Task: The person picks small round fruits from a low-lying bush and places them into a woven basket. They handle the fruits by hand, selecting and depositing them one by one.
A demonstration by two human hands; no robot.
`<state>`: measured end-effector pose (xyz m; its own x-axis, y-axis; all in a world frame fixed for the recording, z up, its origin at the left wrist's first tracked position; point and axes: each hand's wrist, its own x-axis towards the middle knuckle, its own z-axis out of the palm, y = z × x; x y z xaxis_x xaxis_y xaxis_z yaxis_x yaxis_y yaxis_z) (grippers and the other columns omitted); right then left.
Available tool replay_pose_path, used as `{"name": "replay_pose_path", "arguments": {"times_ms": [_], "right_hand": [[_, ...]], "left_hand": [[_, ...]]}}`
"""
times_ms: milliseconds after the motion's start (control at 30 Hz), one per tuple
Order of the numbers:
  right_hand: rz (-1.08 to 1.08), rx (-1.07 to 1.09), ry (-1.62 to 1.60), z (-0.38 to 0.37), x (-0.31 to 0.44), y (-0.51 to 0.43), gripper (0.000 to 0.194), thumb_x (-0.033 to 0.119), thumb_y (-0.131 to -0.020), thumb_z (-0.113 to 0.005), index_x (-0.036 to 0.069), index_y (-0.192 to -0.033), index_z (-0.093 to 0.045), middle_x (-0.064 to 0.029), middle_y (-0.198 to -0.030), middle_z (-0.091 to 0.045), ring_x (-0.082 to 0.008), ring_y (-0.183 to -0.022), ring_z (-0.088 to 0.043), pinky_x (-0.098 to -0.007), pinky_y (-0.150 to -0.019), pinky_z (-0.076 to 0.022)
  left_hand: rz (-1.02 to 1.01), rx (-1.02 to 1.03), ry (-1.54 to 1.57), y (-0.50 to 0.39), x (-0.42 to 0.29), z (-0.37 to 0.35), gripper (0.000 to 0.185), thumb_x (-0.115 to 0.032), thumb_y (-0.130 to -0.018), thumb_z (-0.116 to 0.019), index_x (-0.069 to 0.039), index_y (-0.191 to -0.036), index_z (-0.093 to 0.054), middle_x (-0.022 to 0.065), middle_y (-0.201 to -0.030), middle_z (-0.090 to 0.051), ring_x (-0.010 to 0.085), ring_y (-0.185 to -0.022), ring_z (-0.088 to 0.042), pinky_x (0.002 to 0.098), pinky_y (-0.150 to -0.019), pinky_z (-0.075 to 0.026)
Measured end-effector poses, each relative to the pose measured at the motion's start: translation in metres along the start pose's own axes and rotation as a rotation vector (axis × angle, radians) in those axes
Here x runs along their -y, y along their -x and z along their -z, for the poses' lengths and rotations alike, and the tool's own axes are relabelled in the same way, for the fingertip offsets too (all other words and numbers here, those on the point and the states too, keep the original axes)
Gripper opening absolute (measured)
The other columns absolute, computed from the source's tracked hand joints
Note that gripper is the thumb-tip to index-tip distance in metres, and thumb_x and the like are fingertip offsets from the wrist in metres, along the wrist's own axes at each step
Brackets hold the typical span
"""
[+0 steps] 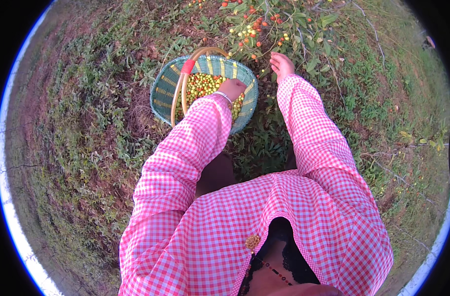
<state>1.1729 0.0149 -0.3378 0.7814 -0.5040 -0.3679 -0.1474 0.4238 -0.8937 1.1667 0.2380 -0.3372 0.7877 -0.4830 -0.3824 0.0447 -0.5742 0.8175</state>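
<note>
My left hand, with a pale bangle at the wrist, is over the right part of a green and yellow woven basket. Its fingers are curled downward, and whether they hold anything is hidden. Small round green, yellow and orange-red fruits, jujube-like, cover the basket's bottom. Right of the basket, my right hand is raised just below a fruiting branch. Its fingers are loosely bent, with nothing visible between them. Red, orange and pale green fruits hang in clusters on that branch.
The basket's arched cane handle, bound with red tape, rises beside my left forearm. Thin bare twigs and leafy shoots spread at the upper right. Low green plants and reddish soil surround the basket.
</note>
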Motion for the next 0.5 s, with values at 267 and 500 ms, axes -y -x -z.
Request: {"name": "replay_pose_path", "arguments": {"times_ms": [267,500], "right_hand": [[-0.002,-0.027,0.0,0.003,0.003,0.008,0.017,0.015,-0.08,-0.063,0.01,-0.097,-0.066,0.0019,-0.092,-0.066,-0.0068,-0.077,-0.058,-0.0221,-0.066,-0.0412],[0.001,-0.039,0.09,0.015,0.011,0.008,0.015,0.014,-0.078,-0.064,0.008,-0.092,-0.067,0.0028,-0.088,-0.067,-0.0054,-0.072,-0.055,-0.0208,-0.063,-0.0393]], "left_hand": [[-0.107,-0.196,-0.025,0.025,-0.051,0.013,0.023,-0.018,-0.077,-0.057,-0.004,-0.093,-0.067,0.0084,-0.075,-0.067,0.0175,-0.069,-0.064,0.0284,-0.067,-0.049],[-0.455,-0.455,-0.108,0.017,-0.113,-0.019,0.02,-0.017,-0.076,-0.057,-0.005,-0.089,-0.066,0.0088,-0.062,-0.062,0.0193,-0.058,-0.061,0.032,-0.057,-0.047]]}}
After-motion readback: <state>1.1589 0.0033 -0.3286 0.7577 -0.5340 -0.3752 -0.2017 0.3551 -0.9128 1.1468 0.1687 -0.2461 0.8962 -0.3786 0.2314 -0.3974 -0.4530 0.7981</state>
